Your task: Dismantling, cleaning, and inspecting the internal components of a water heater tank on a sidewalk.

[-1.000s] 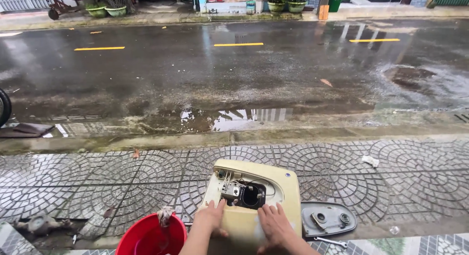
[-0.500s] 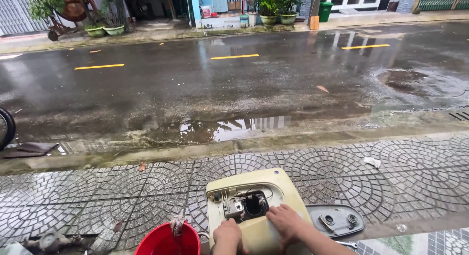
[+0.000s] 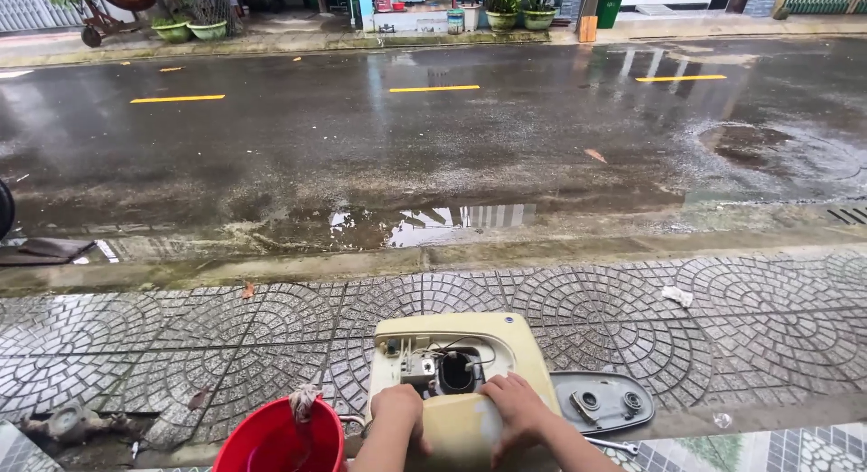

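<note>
Grip: both hands pressed flat on the near end of one cream appliance housing [image 3: 470, 364], no pinch, fingers curled over its rounded edge. Left hand [image 3: 398, 411] knuckles up, fingers bent down onto the shell just left of the opening. Right hand [image 3: 517, 409] palm down, fingers lightly spread, touching the shell just right of the opening. Both forearms come up from the bottom edge, angled inward toward each other.

Housing lies on the patterned paving [image 3: 181, 336] at bottom centre, far end pointing at the road. One open cavity in it shows one black round part [image 3: 457, 373], a small grey metal block [image 3: 418, 368] and a few thin wires; exact parts hard to tell at this size.

One grey oval cover plate [image 3: 603, 401] lies flat just right of the housing, two round bosses on it, near the right hand but not touched. One red bucket [image 3: 275, 436] just left of the left hand, one rag [image 3: 302, 402] hung over its rim. One metal tool [image 3: 612, 446], possibly a wrench, lies below the plate.

One wet road [image 3: 433, 147] beyond the kerb, three yellow dashes, one puddle [image 3: 424, 226]. One scrap of white litter [image 3: 676, 296] on the paving, well right.
</note>
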